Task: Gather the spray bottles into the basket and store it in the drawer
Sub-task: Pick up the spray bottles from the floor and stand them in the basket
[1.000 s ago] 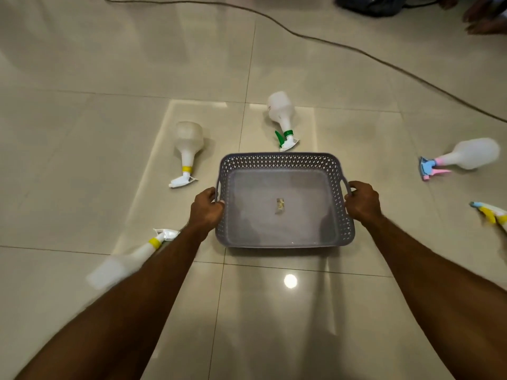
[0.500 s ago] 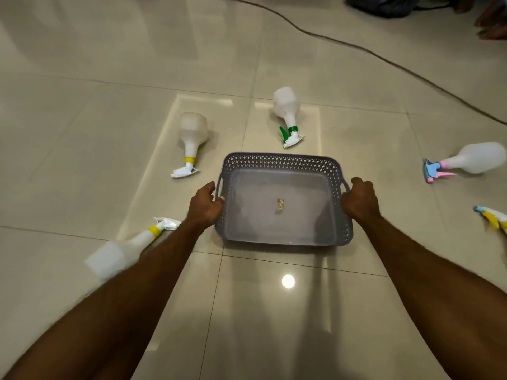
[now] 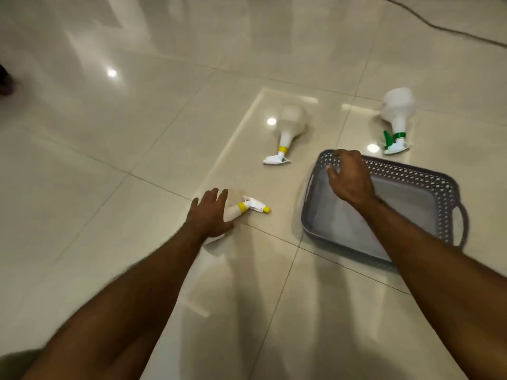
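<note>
A grey perforated basket (image 3: 411, 171) sits on the tiled floor at the right. My right hand (image 3: 349, 178) hangs over its far left corner with the fingers spread, fingertips near the rim, holding nothing. My left hand (image 3: 210, 215) lies flat, fingers apart, on the body of a white spray bottle with a yellow collar (image 3: 253, 207); only the bottle's neck and nozzle show. A second yellow-collared bottle (image 3: 291, 122) lies farther away. A green-triggered bottle (image 3: 398, 106) lies just beyond the basket's far rim.
A dark cable (image 3: 439, 28) runs across the floor at the top right. Something dark (image 3: 4, 80) shows at the left edge. Glossy beige tiles reflect several ceiling lights.
Both hands let go of the basket handles. My left hand moved left onto the near yellow-collared bottle, my right hand crossed over the basket, and the view swung left, so the right-hand bottles left the frame.
</note>
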